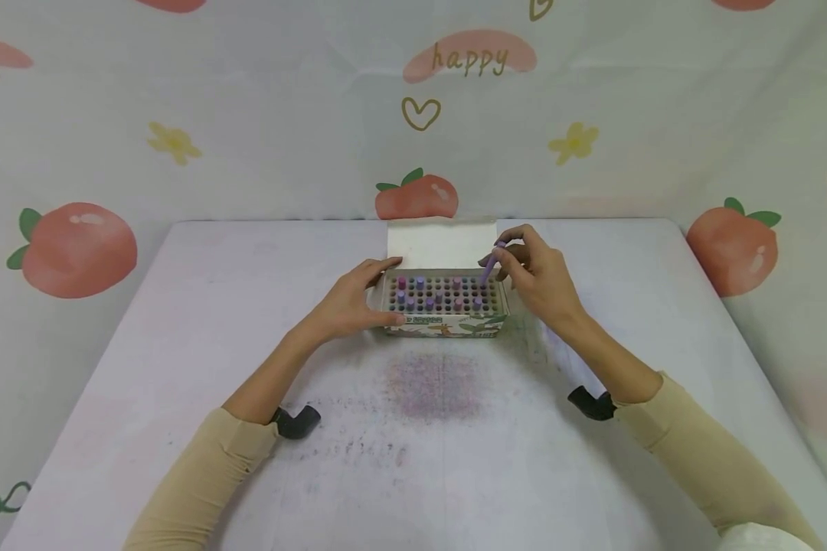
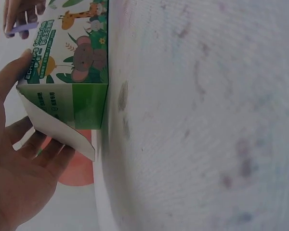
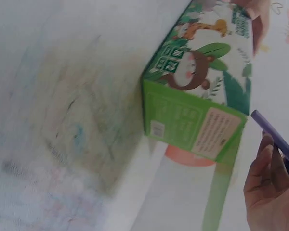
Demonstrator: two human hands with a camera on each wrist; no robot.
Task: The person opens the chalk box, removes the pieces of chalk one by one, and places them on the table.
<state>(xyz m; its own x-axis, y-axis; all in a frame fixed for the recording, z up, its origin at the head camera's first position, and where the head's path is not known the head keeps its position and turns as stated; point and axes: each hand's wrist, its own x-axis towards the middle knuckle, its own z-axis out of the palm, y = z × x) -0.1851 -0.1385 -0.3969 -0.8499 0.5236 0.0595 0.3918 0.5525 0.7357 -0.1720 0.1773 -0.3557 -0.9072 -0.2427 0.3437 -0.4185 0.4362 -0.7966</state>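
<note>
A cardboard box of chalk [image 1: 448, 329] with animal pictures sits at the table's far middle. Its top shows a grid of round holes, several filled with purple, blue-violet and pink chalk sticks [image 1: 420, 283]. My left hand [image 1: 348, 302] holds the box's left end, thumb on the front top edge and fingers behind the side flap [image 2: 58, 127]. Between the thumb and fingers of my right hand [image 1: 540, 279] is a purple chalk stick [image 1: 489, 265], tilted, its lower end over the right part of the grid. In the right wrist view the chalk stick [image 3: 272, 132] shows beside the box corner.
The box's white lid [image 1: 441, 243] stands raised at the back, near the printed curtain [image 1: 282, 115]. Coloured chalk dust [image 1: 437, 386] marks the white tabletop in front of the box. Black wrist mounts [image 1: 299, 422] show at both sleeves.
</note>
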